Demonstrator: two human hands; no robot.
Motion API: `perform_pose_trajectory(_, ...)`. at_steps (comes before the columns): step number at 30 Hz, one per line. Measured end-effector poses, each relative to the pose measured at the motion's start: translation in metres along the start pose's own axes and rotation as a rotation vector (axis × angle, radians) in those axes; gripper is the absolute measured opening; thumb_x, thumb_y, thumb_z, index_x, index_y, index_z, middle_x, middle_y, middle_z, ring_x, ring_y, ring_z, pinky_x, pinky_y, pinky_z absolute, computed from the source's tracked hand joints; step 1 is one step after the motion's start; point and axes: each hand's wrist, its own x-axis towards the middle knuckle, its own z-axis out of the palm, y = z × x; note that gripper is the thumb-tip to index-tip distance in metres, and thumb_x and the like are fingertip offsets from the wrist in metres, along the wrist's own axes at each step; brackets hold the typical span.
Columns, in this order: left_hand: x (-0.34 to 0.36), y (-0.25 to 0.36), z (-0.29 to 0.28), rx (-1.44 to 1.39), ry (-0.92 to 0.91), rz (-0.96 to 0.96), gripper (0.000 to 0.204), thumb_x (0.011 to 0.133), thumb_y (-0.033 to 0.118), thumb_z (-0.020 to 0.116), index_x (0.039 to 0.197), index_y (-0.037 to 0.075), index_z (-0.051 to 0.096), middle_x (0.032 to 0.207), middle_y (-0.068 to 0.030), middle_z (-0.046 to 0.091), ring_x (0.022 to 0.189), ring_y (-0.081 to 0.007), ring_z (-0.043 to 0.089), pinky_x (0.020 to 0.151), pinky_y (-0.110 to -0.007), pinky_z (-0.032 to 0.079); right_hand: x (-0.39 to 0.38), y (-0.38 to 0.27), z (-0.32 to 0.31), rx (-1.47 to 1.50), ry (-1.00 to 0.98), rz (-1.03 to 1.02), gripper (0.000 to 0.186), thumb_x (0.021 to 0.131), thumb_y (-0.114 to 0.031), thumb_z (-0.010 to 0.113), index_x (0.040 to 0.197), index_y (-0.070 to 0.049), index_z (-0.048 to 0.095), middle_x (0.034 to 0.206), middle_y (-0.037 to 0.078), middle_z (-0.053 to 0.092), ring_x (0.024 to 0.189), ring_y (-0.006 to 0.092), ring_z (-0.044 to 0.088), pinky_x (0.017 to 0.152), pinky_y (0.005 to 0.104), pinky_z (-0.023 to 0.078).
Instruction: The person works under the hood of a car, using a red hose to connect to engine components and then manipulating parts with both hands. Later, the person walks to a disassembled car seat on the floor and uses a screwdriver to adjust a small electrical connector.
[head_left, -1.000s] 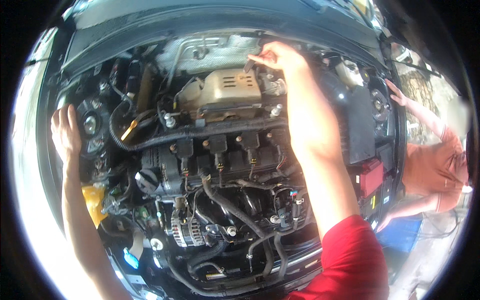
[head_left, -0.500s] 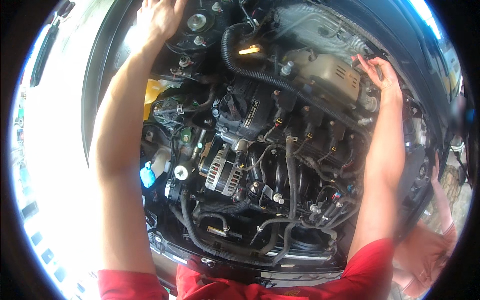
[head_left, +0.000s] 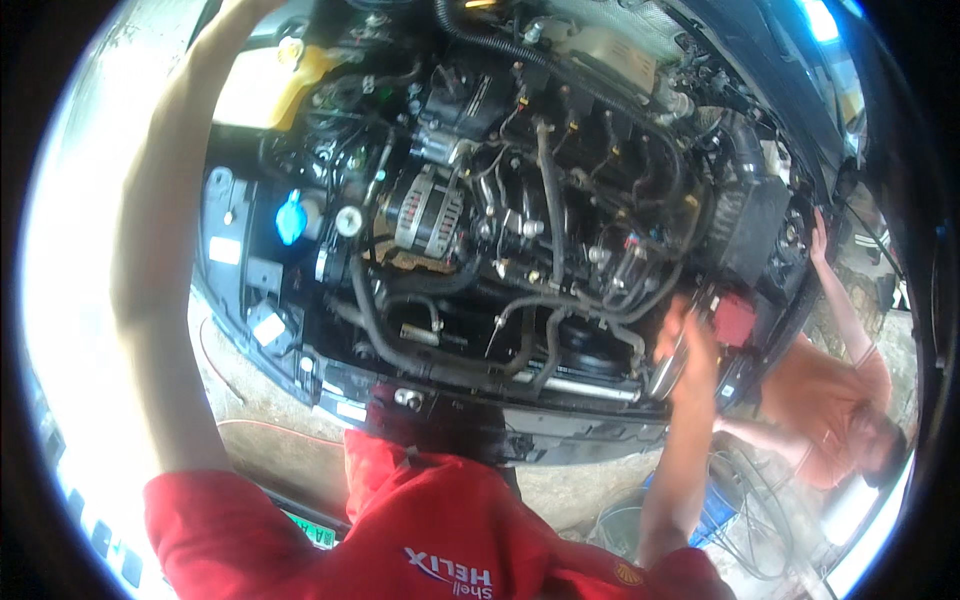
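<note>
My right hand (head_left: 690, 345) is above the near right corner of the engine bay, smeared by motion. Its fingers are closed round a long grey, metal-looking thing (head_left: 666, 374), too blurred to name. A dark red block (head_left: 733, 319) lies just right of this hand. On the left, my left forearm (head_left: 165, 210) stretches to the far edge, and the hand itself is cut off by the top of the picture. Nearest to that arm is a yellowish tank (head_left: 270, 90) with a cap. The engine (head_left: 480, 110) spreads between my arms, with the alternator (head_left: 428, 212) at its near left.
A blue cap (head_left: 291, 218) sits at the bay's left. Black hoses (head_left: 370, 310) run along the near side. Another person in an orange shirt (head_left: 830, 400) is at the right, one hand on the car's edge. A blue bucket (head_left: 715, 510) and loose cables stand on the floor.
My right hand has come from the far right of the engine bay to its near right corner. My left hand has passed out of the top edge. The view has shifted, showing more floor.
</note>
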Motion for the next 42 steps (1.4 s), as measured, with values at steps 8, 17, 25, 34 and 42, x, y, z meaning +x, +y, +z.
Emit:
perform_pose_trajectory(8,-0.321,0.114,-0.222,-0.713,-0.799,-0.014,0.038,0.095,0.029,0.077,0.122,0.003,0.072,0.110,-0.0165,0.074,0.097,-0.0278,0.076,0.085,-0.041,0.060,-0.229,0.153,-0.036,-0.145,0.391,0.325,0.042,0.105,-0.053,0.061,0.098,-0.012,0.056,0.086,0.005,0.065,0.059,0.0152,0.057,0.043,0.0261,0.032)
perform_pose_trajectory(17,-0.381,0.202,-0.431,-1.043,-0.697,0.735,0.028,0.093,0.027,0.072,0.102,0.001,0.066,0.100,-0.0148,0.067,0.093,-0.0347,0.069,0.076,-0.044,0.058,-0.282,0.199,0.019,-0.395,0.127,0.242,0.038,0.107,-0.046,0.060,0.106,-0.009,0.064,0.089,0.000,0.065,0.070,0.0127,0.062,0.051,0.0268,0.038)
perform_pose_trajectory(25,-0.520,0.242,-0.573,-0.638,-0.624,1.056,0.029,0.094,0.028,0.071,0.105,0.001,0.067,0.101,-0.0142,0.068,0.095,-0.0325,0.070,0.075,-0.042,0.058,-0.321,0.250,0.012,-0.402,-0.113,0.231,0.036,0.106,-0.043,0.063,0.110,-0.007,0.066,0.089,0.002,0.065,0.073,0.0138,0.065,0.050,0.0245,0.040)
perform_pose_trajectory(34,-0.649,0.321,-0.599,-0.353,-0.609,0.966,0.031,0.094,0.029,0.071,0.109,0.002,0.068,0.102,-0.0134,0.069,0.098,-0.0300,0.072,0.074,-0.040,0.059,-0.378,0.320,-0.060,-0.456,-0.087,0.291,0.041,0.104,-0.051,0.063,0.111,-0.011,0.069,0.093,-0.001,0.067,0.081,0.0129,0.064,0.064,0.0289,0.044)
perform_pose_trajectory(42,-0.810,0.222,-0.470,-0.906,-0.893,-0.156,0.038,0.101,0.029,0.070,0.127,0.002,0.066,0.118,-0.0172,0.073,0.106,-0.0301,0.073,0.092,-0.040,0.057,-0.395,0.358,-0.080,-0.495,-0.281,0.170,0.051,0.108,-0.056,0.052,0.104,-0.006,0.061,0.094,0.007,0.067,0.067,0.0156,0.066,0.051,0.0291,0.041)
